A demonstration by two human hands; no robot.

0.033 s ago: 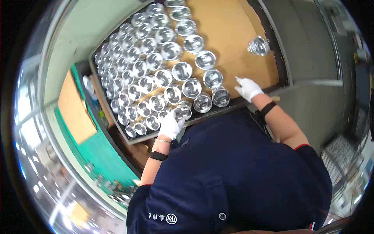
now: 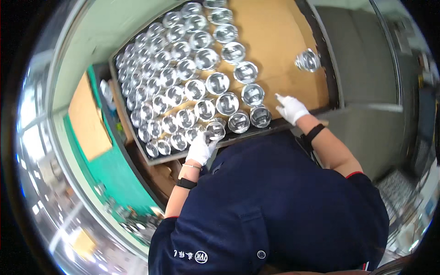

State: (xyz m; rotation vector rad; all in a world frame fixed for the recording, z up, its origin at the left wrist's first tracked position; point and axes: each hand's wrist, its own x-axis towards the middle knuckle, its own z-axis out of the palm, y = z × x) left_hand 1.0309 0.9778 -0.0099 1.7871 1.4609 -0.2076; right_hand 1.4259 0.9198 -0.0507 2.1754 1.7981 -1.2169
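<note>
Many shiny metal pistons (image 2: 195,90) stand in slanting rows on brown cardboard inside a dark-rimmed tray (image 2: 247,136). My left hand (image 2: 200,149), in a white glove, is at the tray's near edge, its fingers closed against the lower left side of a front-row piston (image 2: 215,130). Part of that grip is hidden. Over bare cardboard (image 2: 279,46) hangs my right hand (image 2: 292,109), also gloved in white. Its fingers are stretched and apart, and it holds nothing. The nearest piston (image 2: 260,116) is to its left, not touching. A lone piston (image 2: 307,60) lies on its side farther back.
Left of the tray, a green surface (image 2: 112,178) carries a cardboard sheet (image 2: 89,121), with several metal parts (image 2: 140,224) at its near end. A grey panel (image 2: 362,55) is beyond the tray's right edge. A pale frame (image 2: 55,68) runs along the left.
The view has shifted slightly, so the far pistons appear a little lower and farther right. Both hands keep nearly the same places and poses.
</note>
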